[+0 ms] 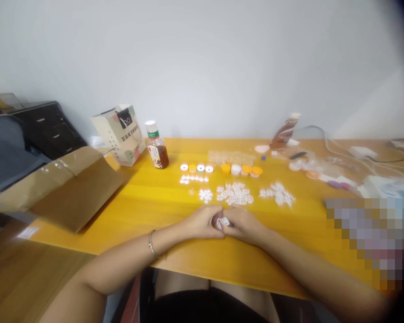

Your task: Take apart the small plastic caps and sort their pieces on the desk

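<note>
Okay, left hand (204, 223) and right hand (243, 223) meet low over the worktop (138, 224); right fingers pinch a small white piece (225, 221), left fingers curl round beside it, can't tell if they grip it too, blurry. The piece sits between the two hands, near the worktop's front edge. To handle it well, I'd steady it with one hand, work it with the other's fingertips, press gently and evenly, and stay low so a slip lands on the worktop. Just beyond: small white discs (206, 196), a middle pile of white pieces (235, 194), a right-hand pile (278, 194). Behind those, four round lidded pots (200, 168) and an orange-and-white row (236, 170). Farther out, upright bottle (161, 157), paper bag (121, 143), cardboard box (94, 202) at left.
</note>
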The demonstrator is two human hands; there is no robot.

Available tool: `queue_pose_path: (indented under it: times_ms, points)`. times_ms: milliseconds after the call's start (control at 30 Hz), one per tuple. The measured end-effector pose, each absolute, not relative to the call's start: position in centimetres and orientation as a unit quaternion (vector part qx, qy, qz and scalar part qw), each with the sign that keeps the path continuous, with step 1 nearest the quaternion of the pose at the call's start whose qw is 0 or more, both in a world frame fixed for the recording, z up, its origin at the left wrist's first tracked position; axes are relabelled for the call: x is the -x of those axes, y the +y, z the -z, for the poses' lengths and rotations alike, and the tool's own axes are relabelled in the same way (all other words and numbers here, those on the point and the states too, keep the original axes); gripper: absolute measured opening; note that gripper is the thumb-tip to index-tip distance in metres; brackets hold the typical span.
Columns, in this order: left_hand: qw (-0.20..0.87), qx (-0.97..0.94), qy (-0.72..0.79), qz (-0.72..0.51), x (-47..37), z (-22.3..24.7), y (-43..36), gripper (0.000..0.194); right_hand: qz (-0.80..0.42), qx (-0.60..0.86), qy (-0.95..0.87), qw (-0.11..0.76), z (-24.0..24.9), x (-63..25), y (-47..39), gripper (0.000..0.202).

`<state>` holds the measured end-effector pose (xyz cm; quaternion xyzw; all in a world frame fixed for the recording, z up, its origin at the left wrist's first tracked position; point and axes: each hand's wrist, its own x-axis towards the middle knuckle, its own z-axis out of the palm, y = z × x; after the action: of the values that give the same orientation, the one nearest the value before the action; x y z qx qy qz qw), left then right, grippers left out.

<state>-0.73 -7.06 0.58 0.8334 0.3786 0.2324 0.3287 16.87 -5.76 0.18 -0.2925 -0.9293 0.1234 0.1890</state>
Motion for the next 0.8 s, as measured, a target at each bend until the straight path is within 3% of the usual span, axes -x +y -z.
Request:
queue_pose_path:
  times_ms: [200,367,467,600,800]
  points:
    - [0.311,-0.835,0.396,-0.221,0.7,-0.7,-7.1,0.024,-0.118,0.289,-0.923,0.224,-0.1,-16.8,-5.9,0.017]
    - [0.302,-0.83,0.415,-0.217,0.7,-0.9,-7.4,0.03,-0.063,0.344,-0.842,0.411,-0.6,-17.6,-5.5,0.027]
    - [0.303,-0.831,0.409,-0.225,0.7,-0.8,-7.5,0.031,-0.062,0.333,-0.858,0.385,-1.0,-17.8,-5.4,0.028]
    - [0.31,-0.832,0.398,-0.232,0.8,-0.6,-7.4,0.035,-0.159,0.362,-0.84,0.372,-1.5,-17.4,-5.2,0.019]
    - [0.316,-0.836,0.382,-0.234,0.9,-0.4,-7.3,0.049,-0.306,0.401,-0.774,0.383,-1.0,-16.9,-4.8,0.026]
